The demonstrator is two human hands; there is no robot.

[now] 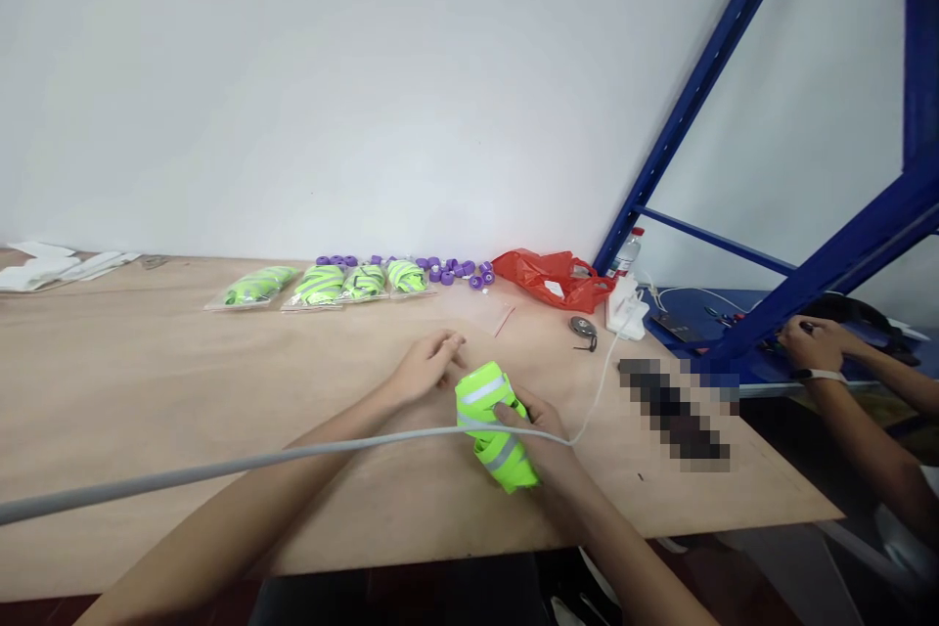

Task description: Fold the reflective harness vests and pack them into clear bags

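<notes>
A bundle of neon yellow-green fabric with silver reflective stripes (485, 401) is gripped in my right hand (539, 425), thumb on top, above the wooden table. Just left of the bundle, my left hand (429, 364) hovers with its fingers curled loosely and apart, holding nothing. Beyond my hands a flat clear plastic bag with a red seal line (488, 315) lies on the table. Several clear bags packed with the same striped fabric (317, 286) lie in a row farther back.
Purple rolls (447, 272) and a red plastic bag (554, 279) line the wall. A tape measure (583, 328) and white power strip (626, 308) sit right. A grey cable (293, 455) crosses before my arms. Another person's hands (814, 342) are beyond the blue frame (696, 108).
</notes>
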